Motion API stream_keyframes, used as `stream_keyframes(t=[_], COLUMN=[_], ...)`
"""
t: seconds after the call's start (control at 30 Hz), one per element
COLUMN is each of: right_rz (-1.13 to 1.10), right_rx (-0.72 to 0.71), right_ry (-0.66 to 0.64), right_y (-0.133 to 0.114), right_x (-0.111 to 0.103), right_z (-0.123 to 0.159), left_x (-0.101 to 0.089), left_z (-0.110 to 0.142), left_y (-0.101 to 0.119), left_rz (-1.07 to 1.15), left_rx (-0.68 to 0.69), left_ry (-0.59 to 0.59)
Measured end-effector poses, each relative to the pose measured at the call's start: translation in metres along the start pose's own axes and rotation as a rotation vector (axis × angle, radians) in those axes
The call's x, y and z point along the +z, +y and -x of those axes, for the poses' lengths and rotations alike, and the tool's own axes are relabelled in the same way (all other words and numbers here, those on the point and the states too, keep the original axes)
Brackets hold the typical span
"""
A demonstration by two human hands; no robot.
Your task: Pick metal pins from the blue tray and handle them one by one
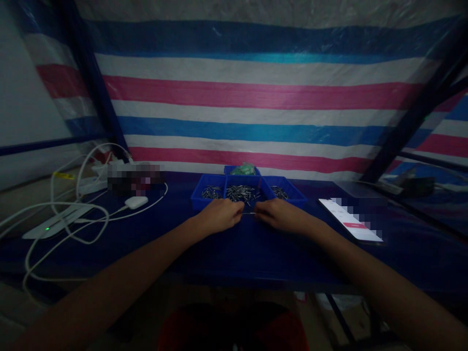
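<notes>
My left hand [221,215] and my right hand [281,214] face each other low over the blue table, just in front of the bins. Both have their fingers closed in a pinch. A thin, shiny metal pin [249,213] spans the small gap between the fingertips, one end at each hand. Behind the hands, small slender metal pieces fill the middle blue bin [260,185], with smaller heaps in the left bin [196,194] and right bin [298,195]. Their exact kind is too small to make out.
Behind the bins, another blue bin [228,169] holds green-tinted plastic packets [244,168]. A lit phone-like screen [345,217] lies on the right. White cables [106,222], a white adapter [136,202] and a power strip [91,185] crowd the left. A striped sheet [248,95] hangs behind.
</notes>
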State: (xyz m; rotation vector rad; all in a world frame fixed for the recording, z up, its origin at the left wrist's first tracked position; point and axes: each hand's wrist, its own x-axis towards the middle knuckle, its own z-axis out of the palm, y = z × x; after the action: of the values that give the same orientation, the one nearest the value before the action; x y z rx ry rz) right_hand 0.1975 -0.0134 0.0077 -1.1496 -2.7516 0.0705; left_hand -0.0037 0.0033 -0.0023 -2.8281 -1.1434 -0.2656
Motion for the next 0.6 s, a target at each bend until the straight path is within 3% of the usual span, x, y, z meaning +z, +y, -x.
stream_keyframes(t=[0.6], right_rz=[-0.023], right_rx=[-0.039], right_ry=[-0.014], right_y=[0.0005], right_x=[0.0056], right_z=[-0.0016], left_x=[-0.0044], left_z=[0.002], left_y=[0.0047], left_rz=[-0.076], left_rx=[0.007], left_ry=[0.047])
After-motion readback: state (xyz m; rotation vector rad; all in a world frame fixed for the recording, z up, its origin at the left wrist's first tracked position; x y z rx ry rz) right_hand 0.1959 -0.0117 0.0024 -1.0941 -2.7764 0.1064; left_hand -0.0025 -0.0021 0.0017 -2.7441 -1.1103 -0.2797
